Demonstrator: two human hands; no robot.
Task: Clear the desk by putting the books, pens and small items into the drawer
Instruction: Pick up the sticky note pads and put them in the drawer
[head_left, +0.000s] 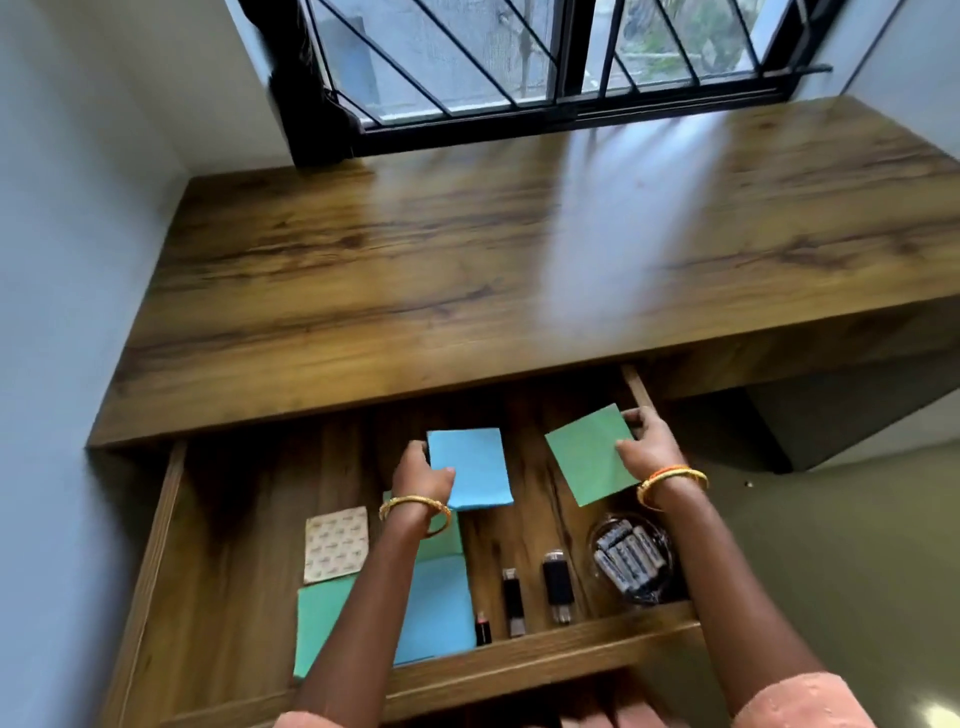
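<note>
Hands reach over the pulled-out drawer (156, 545) below the wooden desk (415, 270), each one holding a small pad. Her left hand (422, 475) grips the blue pad (474, 467) by its left edge, thumb on top and fingers curled beneath, and keeps it above the drawer floor near the middle. Her right hand (647, 449) pinches the green pad (589, 457) at its right side, thumb lying on the face, fingertips hooked over the far corner; the pad sits tilted, close to the drawer's right wall. Whether either pad touches the wood underneath I cannot tell from where I stand. Gold bangles ring both wrists. Down in the drawer, a patterned beige pad (336, 543) lies to the left, with a green sheet (317, 618) and a blue sheet (434, 608) nearer the front, partly covered by the left forearm. Right of those, a small dark tube (483, 627) and two black USB sticks (511, 600) (558, 584) lie side by side, lengthwise. A clear round tub of batteries (631, 558) stands in the front right corner. Behind the desk a barred window (519, 62) lets in daylight.
</note>
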